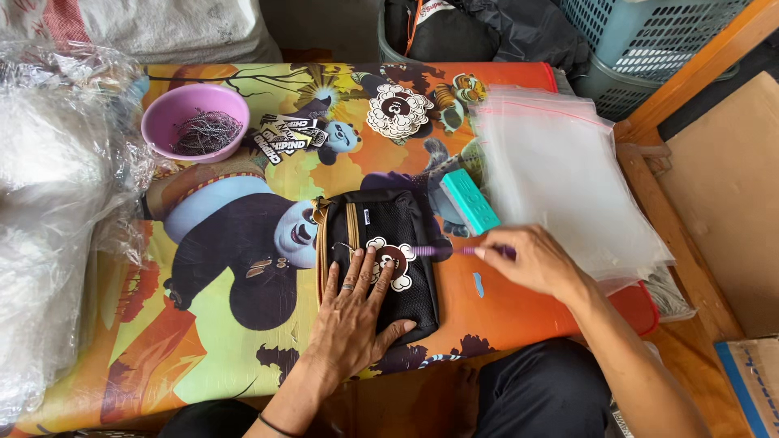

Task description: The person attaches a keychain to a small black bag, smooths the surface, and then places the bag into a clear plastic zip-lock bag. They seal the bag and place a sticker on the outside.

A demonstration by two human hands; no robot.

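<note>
Left hand: We see the left hand (350, 315) lying flat, fingers spread wide, pressing on the black mesh fabric pouch with tan zip edging (381, 258) near the front edge of the table.

Right hand: The right hand (531, 258) pinches the end of a thin purple rod-like tool (442, 251) between thumb and fingertips; the fingers are drawn narrow around it, and the tool's far tip reaches over the pouch.

Pouch: It rests on the colourful cartoon-printed table cover (219, 324), at the middle of the front edge, lying lengthwise from front to back.

Tag: A white flower-shaped card tag with a brown cartoon face (393, 261) sits on the pouch, just beside the left fingertips and touching the tool's tip.

Teal block: A small teal rectangular block (470, 201) lies tilted just beyond the pouch's back right corner.

Bags: We note a stack of clear zip-top plastic bags (568, 174) spread over the right edge of the table.

Bowl: A pink round plastic bowl holding thin dark metal chains (195, 122) stands near the back left corner.

More tags: A pile of white flower-shaped tags (398, 111) lies at the back edge, well apart from both hands.

Left side: Crumpled clear plastic wrapping (49, 211) covers the left edge.
</note>
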